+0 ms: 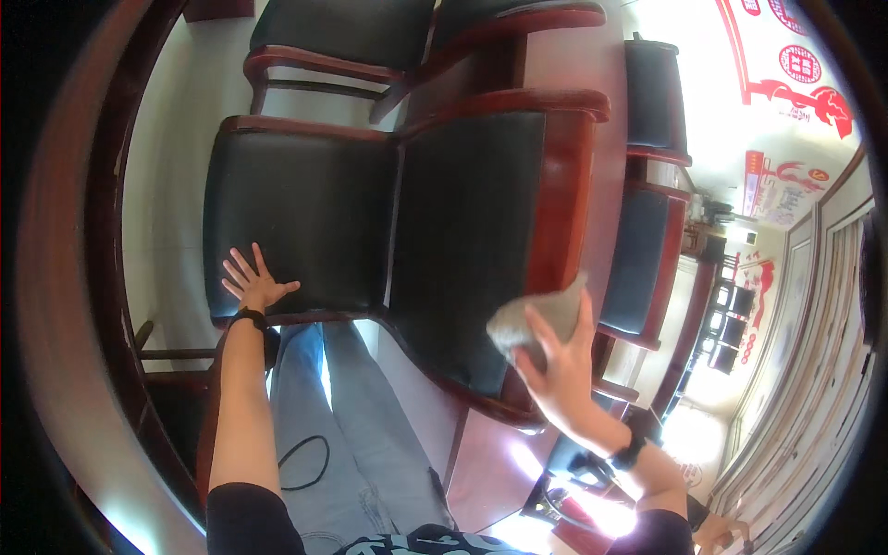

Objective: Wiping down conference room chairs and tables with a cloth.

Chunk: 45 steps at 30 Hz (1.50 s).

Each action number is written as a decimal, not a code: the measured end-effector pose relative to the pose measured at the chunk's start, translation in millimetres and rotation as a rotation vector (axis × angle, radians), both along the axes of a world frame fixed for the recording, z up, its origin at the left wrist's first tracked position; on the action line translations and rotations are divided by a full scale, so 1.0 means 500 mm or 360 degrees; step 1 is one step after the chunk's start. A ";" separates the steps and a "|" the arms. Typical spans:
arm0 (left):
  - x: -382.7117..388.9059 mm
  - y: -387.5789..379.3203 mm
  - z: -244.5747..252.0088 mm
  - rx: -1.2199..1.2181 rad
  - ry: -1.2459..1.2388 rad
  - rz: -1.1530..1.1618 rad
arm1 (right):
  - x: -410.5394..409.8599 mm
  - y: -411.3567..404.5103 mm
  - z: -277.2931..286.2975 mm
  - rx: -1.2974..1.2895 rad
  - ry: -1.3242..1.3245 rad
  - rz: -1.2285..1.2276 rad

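A wooden chair with a black padded seat [305, 208] and a black padded backrest [465, 229] stands before me. My left hand [258, 286] rests on the seat near its front corner, fingers spread and nothing in them. A folded grey-beige cloth [534, 320] is gripped in my right hand [565, 361]. The cloth lies over the edge between the backrest pad and the reddish-brown top rail [565, 201]. Whether it presses on the wood or hovers just off it, I cannot tell.
Another chair [340, 28] is close beside this one. Behind the backrest runs a reddish table top [610, 76], with black-backed chairs [638, 260] beyond it. A dark wooden edge [104, 208] curves along the left. Part of another person's arm [714, 533] shows at the lower right.
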State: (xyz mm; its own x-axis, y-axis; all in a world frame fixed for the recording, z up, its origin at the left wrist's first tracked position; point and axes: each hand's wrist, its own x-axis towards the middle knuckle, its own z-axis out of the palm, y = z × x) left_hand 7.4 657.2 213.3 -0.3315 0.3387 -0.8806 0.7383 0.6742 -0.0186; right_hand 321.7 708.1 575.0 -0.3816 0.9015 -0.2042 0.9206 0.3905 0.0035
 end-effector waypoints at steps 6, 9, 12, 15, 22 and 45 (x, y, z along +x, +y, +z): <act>-0.011 -0.010 0.007 0.0148 0.0012 0.0003 | -0.022 0.072 0.011 -0.0291 0.0057 -0.0260; -0.019 -0.020 0.012 0.0215 0.0031 -0.0002 | -0.047 0.136 -0.027 -0.0076 0.0266 -0.0347; -0.016 -0.030 0.009 0.0284 0.0058 -0.0003 | -0.059 0.191 -0.053 0.0311 0.0259 -0.0127; -0.005 -0.027 0.013 0.0323 0.0056 0.0010 | -0.060 0.218 -0.077 0.0613 0.0515 -0.0097; 0.009 -0.064 -0.021 0.0712 0.0277 -0.0144 | -0.049 0.106 -0.039 0.0338 0.0140 0.0029; 0.306 -0.185 0.308 0.2024 -0.1086 0.1242 | 0.019 -0.216 -0.042 0.0582 -0.0542 0.0414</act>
